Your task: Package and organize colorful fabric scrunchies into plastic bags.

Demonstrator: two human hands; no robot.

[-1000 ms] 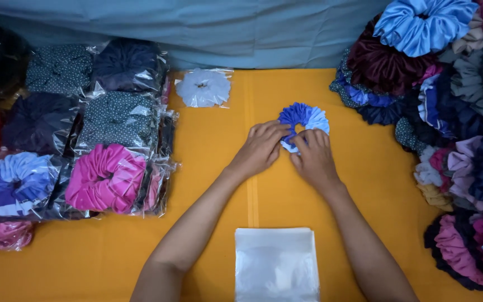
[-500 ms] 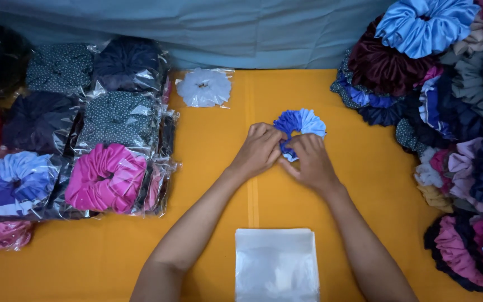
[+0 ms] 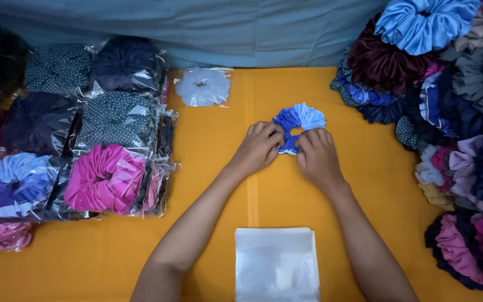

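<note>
Both hands are on the blue two-tone scrunchie (image 3: pixel 298 126), left hand (image 3: pixel 257 148) pinching its near-left edge and right hand (image 3: pixel 316 155) pinching the near-right edge, fingers curled tight onto the fabric. Most of the ring sits just beyond the fingertips, lying flat on the orange table (image 3: pixel 213 235). Neither hand's really closer; the stack of clear bags (image 3: pixel 276 264) is back toward the wrists, between the forearms.

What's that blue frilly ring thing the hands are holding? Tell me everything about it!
It is a scrunchie, a gathered ring of soft, slightly shiny cloth in three blues: dark, mid and pale. It has a small hole in the middle and lies flat on the orange table. The left hand and right hand both pinch its near edge, covering part of it. Nothing else touches it.
</note>
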